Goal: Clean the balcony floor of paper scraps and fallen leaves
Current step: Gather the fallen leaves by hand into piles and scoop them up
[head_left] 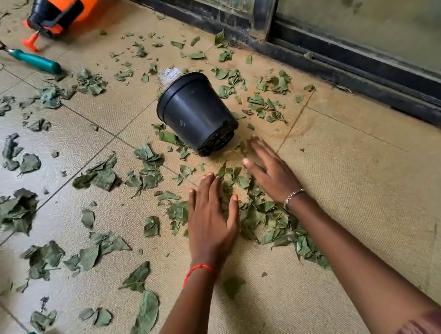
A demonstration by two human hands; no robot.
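Early stage: both hands flat, fingers straight, grasping nothing; left hand (208, 222) and right hand (271, 171) flank small leaf pile (263, 218). Most leaves (14, 209) unswept, pot (195, 112) tipped.

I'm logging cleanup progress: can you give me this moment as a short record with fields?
left hand: open, flat on the floor, left of the leaf pile
right hand: open, fingers straight, right of the pile
leaf pile: heaped between both hands
loose leaves: scattered over the floor, mostly leftward
black pot: lying on its side beyond the hands
tools: orange sprayer and teal-handled rake, far left
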